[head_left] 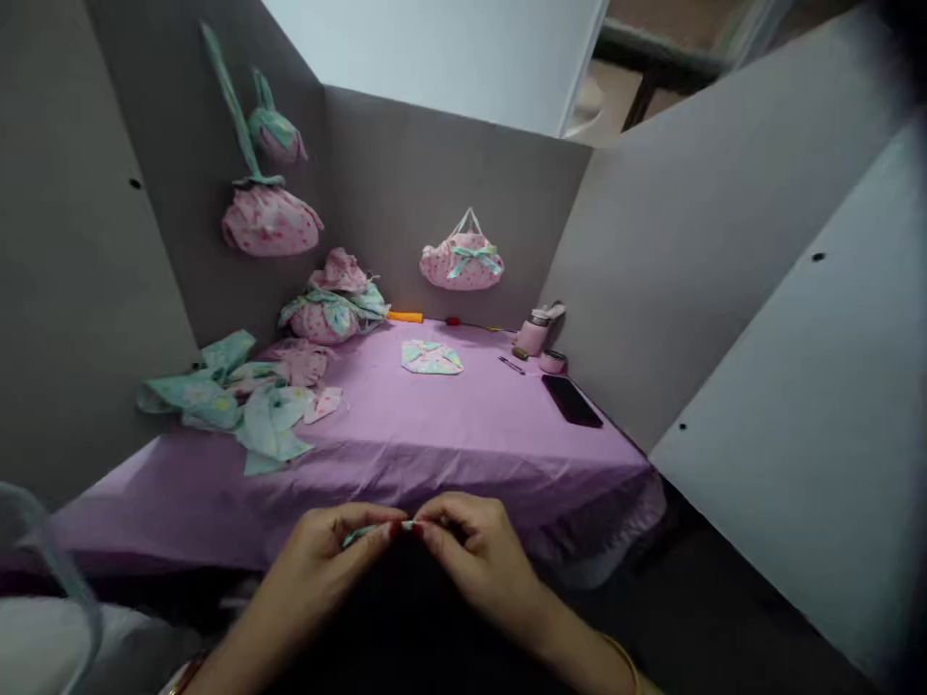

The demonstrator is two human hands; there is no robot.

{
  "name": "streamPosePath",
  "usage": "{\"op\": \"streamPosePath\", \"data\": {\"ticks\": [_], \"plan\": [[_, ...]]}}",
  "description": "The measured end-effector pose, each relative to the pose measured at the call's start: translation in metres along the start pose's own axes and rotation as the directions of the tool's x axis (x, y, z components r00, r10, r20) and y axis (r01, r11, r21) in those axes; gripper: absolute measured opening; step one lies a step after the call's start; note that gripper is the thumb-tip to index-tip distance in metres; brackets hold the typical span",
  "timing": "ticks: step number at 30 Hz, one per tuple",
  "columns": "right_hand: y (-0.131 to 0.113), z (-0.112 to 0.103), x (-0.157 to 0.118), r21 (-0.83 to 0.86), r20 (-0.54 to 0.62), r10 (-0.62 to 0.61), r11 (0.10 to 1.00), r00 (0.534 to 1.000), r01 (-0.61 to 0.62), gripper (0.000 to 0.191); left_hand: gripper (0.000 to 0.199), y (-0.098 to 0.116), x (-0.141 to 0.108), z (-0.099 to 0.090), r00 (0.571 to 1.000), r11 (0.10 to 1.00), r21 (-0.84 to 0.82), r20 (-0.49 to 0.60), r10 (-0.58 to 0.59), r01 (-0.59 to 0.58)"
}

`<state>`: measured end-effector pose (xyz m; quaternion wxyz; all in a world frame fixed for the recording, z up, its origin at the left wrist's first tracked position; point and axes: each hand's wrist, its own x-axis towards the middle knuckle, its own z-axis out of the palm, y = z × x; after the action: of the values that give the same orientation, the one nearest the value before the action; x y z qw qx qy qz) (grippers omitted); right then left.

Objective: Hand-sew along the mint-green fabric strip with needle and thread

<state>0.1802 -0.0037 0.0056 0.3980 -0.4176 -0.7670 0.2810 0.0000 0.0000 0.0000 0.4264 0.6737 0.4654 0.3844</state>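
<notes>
Just in front of the table's near edge, my left hand (337,555) and my right hand (474,550) meet, both closed in a pinch. Between the fingertips runs a narrow mint-green piece of fabric (362,531), partly hidden by the fingers. Both thumbs press near its middle, almost touching. Whether a needle or thread is in the fingers cannot be made out. Beyond the hands, a flat floral fabric piece (433,357) in mint and pink lies on the purple tablecloth (420,415).
Left on the table are mint fabric scraps (271,420) and a stuffed pink-and-mint pouch (323,323). Sewn pink bags (271,222) hang on the grey panels. At right lie a phone (572,400), a pink bottle (533,333), a small jar (552,361) and small snips (512,365).
</notes>
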Motion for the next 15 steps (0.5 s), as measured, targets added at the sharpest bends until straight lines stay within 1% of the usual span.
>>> {"op": "streamPosePath", "data": {"ticks": [5, 11, 15], "plan": [[-0.0014, 0.0019, 0.0002, 0.019, -0.017, -0.014, 1.000, 1.000, 0.014, 0.013, 0.020, 0.0006, -0.0024, -0.0012, 1.000, 1.000, -0.004, 0.001, -0.018, 0.018], [-0.0015, 0.0012, 0.0009, 0.005, -0.023, -0.037, 0.999, 0.999, 0.037, 0.014, 0.020, 0.0014, -0.0014, 0.0016, 0.994, 0.991, -0.072, 0.022, -0.107, 0.109], [0.0000, 0.0042, 0.0010, 0.007, -0.004, -0.043, 0.999, 0.999, 0.043, 0.013, 0.019, 0.0019, -0.0004, 0.0024, 0.991, 0.989, -0.065, -0.012, -0.133, 0.132]]}}
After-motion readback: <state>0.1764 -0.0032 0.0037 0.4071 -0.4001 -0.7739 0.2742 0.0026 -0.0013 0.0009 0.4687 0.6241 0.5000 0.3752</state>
